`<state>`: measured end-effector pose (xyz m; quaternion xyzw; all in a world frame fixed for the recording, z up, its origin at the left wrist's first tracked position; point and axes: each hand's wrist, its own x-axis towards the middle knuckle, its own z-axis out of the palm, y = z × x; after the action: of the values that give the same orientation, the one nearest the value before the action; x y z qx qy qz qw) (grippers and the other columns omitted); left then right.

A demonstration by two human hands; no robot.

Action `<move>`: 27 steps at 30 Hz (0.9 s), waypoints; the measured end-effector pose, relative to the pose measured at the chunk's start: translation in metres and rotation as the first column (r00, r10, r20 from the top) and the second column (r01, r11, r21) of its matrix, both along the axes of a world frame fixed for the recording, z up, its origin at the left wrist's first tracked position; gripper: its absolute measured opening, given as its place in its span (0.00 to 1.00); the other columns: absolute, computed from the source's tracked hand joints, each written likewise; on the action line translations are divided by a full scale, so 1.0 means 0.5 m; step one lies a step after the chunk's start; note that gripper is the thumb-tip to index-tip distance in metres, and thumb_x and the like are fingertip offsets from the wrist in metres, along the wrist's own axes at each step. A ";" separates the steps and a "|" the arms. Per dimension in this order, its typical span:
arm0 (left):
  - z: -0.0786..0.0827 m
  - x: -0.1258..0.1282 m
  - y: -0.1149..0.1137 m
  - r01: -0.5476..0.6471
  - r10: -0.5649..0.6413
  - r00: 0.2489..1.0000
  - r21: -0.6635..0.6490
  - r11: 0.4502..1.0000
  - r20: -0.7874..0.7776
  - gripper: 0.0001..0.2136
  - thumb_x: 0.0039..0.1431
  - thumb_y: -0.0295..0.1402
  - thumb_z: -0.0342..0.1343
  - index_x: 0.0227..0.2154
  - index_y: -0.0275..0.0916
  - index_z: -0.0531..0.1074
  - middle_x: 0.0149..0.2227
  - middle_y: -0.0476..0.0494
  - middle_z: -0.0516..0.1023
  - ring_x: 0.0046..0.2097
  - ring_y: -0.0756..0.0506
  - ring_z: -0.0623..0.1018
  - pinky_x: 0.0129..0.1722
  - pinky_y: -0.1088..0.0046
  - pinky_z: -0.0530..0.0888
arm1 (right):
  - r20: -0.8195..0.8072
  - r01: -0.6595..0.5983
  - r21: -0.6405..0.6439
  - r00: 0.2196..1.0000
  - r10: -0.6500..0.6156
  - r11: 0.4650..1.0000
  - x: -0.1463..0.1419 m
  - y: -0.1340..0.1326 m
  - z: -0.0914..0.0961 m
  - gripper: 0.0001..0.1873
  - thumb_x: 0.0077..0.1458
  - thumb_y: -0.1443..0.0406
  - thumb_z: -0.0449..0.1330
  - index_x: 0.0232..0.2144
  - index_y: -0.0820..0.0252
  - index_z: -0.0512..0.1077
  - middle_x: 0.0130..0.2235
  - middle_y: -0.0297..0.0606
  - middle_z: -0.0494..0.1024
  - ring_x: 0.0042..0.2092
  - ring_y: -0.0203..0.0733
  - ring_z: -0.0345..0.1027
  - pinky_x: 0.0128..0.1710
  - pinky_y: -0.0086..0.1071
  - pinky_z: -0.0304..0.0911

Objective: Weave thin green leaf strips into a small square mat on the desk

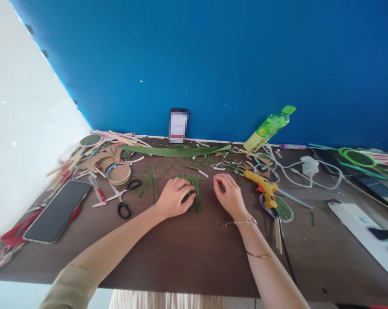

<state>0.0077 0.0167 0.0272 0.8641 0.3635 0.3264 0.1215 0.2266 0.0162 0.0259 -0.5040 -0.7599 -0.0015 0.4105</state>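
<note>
My left hand [176, 196] rests on a small lattice of green leaf strips [198, 195] on the brown table. Its fingers are curved, with the thumb apart from them, and they cover part of the strips. To the right, beside the strips, my right hand [230, 194] has thumb and fingertips brought together; whether anything thin is between them cannot be made out. Loose leaf strips [152, 182] lie left of my left hand. Behind both hands stretches one long, wide green leaf [181, 152].
Scissors [124, 201], a tape roll [118, 173], a red pen [99, 190] and a phone [58, 210] lie left. Another phone [178, 125] leans on the blue wall. A yellow glue gun [263, 188], tilted bottle [267, 129], white charger [309, 166] and power strip [363, 236] are right.
</note>
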 end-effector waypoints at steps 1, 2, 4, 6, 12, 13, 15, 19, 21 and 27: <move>-0.002 0.001 -0.004 0.046 -0.043 0.996 0.039 0.998 -0.084 0.14 0.61 0.39 0.47 0.43 0.39 0.73 0.43 0.40 0.76 0.45 0.42 0.72 0.46 0.62 0.66 | 0.029 0.004 -0.017 1.000 -0.003 1.000 0.008 0.004 -0.005 0.08 0.58 0.69 0.50 0.36 0.57 0.69 0.36 0.41 0.74 0.40 0.42 0.69 0.41 0.37 0.66; -0.004 0.001 -0.007 0.094 -0.084 0.985 0.063 0.994 -0.151 0.16 0.61 0.40 0.47 0.46 0.38 0.72 0.45 0.39 0.75 0.47 0.41 0.71 0.47 0.61 0.65 | 0.052 0.004 -0.030 0.999 -0.003 1.000 0.013 0.007 -0.010 0.09 0.58 0.69 0.50 0.36 0.57 0.69 0.36 0.41 0.74 0.40 0.43 0.69 0.41 0.38 0.66; -0.005 0.000 -0.010 0.159 -0.137 0.962 0.077 0.984 -0.236 0.20 0.61 0.43 0.47 0.51 0.38 0.69 0.51 0.39 0.73 0.52 0.39 0.69 0.50 0.59 0.63 | 0.092 -0.009 -0.048 0.996 0.013 0.999 0.019 0.010 -0.018 0.11 0.58 0.69 0.49 0.39 0.57 0.70 0.37 0.41 0.74 0.40 0.43 0.69 0.42 0.39 0.66; -0.005 -0.001 -0.010 0.177 -0.152 0.945 0.061 0.982 -0.289 0.23 0.60 0.45 0.47 0.54 0.38 0.66 0.55 0.39 0.70 0.55 0.38 0.66 0.53 0.57 0.61 | 0.116 -0.025 -0.059 0.993 0.032 0.998 0.021 0.013 -0.022 0.14 0.58 0.70 0.49 0.42 0.56 0.71 0.38 0.41 0.74 0.41 0.43 0.68 0.43 0.39 0.66; -0.010 -0.002 -0.007 0.206 -0.192 0.917 0.005 0.978 -0.351 0.22 0.61 0.45 0.45 0.52 0.38 0.68 0.56 0.40 0.69 0.58 0.37 0.64 0.56 0.56 0.58 | 0.174 -0.010 -0.066 0.984 0.021 0.998 0.035 0.018 -0.026 0.17 0.55 0.71 0.50 0.38 0.53 0.76 0.36 0.39 0.74 0.39 0.43 0.68 0.41 0.40 0.66; -0.012 -0.001 -0.007 0.207 -0.194 0.917 0.000 0.978 -0.348 0.22 0.62 0.45 0.44 0.52 0.38 0.68 0.55 0.39 0.70 0.58 0.38 0.65 0.56 0.56 0.58 | 0.189 -0.002 -0.064 0.982 0.015 0.998 0.038 0.018 -0.026 0.17 0.55 0.72 0.50 0.38 0.54 0.77 0.36 0.40 0.74 0.39 0.43 0.68 0.42 0.40 0.66; -0.015 0.000 -0.007 0.205 -0.194 0.919 -0.004 0.979 -0.344 0.22 0.62 0.45 0.44 0.51 0.37 0.69 0.54 0.39 0.71 0.58 0.38 0.65 0.58 0.56 0.57 | 0.216 0.013 -0.060 0.976 0.001 0.998 0.044 0.020 -0.026 0.16 0.55 0.72 0.50 0.37 0.55 0.77 0.36 0.40 0.74 0.39 0.43 0.67 0.42 0.41 0.65; -0.019 0.001 -0.007 0.206 -0.195 0.917 -0.006 0.979 -0.348 0.22 0.63 0.45 0.44 0.52 0.37 0.68 0.55 0.39 0.70 0.58 0.38 0.65 0.58 0.56 0.56 | 0.247 0.032 -0.054 0.969 -0.018 0.998 0.048 0.020 -0.025 0.16 0.55 0.73 0.51 0.35 0.55 0.77 0.35 0.40 0.74 0.39 0.43 0.66 0.42 0.41 0.62; -0.019 0.001 -0.007 0.201 -0.190 0.917 -0.007 0.980 -0.351 0.22 0.62 0.45 0.44 0.53 0.37 0.68 0.54 0.39 0.70 0.58 0.38 0.65 0.58 0.55 0.57 | 0.263 0.045 -0.049 0.964 -0.031 0.998 0.048 0.018 -0.023 0.16 0.55 0.73 0.51 0.34 0.54 0.78 0.35 0.39 0.74 0.39 0.43 0.66 0.42 0.41 0.61; -0.018 0.001 -0.009 0.195 -0.184 0.918 -0.005 0.981 -0.351 0.21 0.62 0.45 0.44 0.51 0.39 0.70 0.54 0.37 0.70 0.59 0.37 0.64 0.58 0.53 0.57 | 0.318 0.111 0.001 0.942 -0.106 0.994 0.047 0.013 -0.019 0.18 0.53 0.74 0.51 0.34 0.52 0.78 0.36 0.38 0.75 0.40 0.43 0.65 0.47 0.44 0.55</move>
<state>0.0080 0.0122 0.0184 0.9412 0.2887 0.1597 0.0728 0.2502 0.0227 0.0163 -0.5414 -0.7873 -0.0988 0.2780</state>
